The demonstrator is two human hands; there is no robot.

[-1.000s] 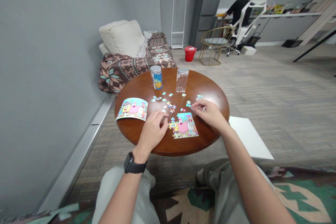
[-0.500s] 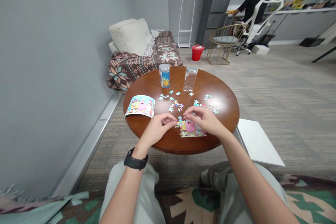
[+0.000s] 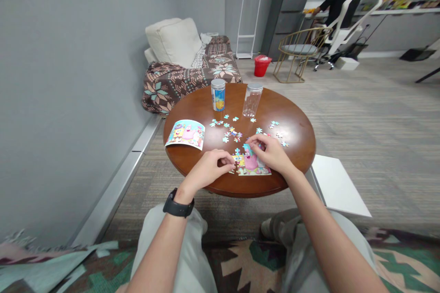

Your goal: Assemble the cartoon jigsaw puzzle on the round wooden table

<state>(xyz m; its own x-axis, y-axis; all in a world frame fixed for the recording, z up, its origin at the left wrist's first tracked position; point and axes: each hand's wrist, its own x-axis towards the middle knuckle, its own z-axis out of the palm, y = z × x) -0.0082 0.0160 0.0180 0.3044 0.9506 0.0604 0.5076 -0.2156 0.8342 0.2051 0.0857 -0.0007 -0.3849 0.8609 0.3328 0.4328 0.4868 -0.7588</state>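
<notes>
A partly joined jigsaw puzzle (image 3: 251, 163) with a pink cartoon figure lies near the front edge of the round wooden table (image 3: 192, 165). At its left side, my left hand (image 3: 215, 165) has thumb and fingers pinched on a puzzle piece, mostly hidden by the fingertips. My right hand (image 3: 270, 150) reaches over the puzzle's upper right, its fingers closed at a light-blue puzzle piece (image 3: 246, 147) along the top edge. Several loose puzzle pieces (image 3: 235, 134) lie beyond my hands. A curved picture sheet (image 3: 185, 135) with the same cartoon figures rests at the left.
Toward the back of the table stand a jar with a blue-yellow label (image 3: 218, 96) and a clear jar (image 3: 252, 101), both with silver lids. A white board or box (image 3: 340, 185) is low at the right. Beyond are a red bin (image 3: 261, 66), chairs and a seated person.
My right fingers have closed and settled on the puzzle's top edge, where the light-blue piece now shows. My left hand has shifted slightly at the left side. The view has tilted a little.
</notes>
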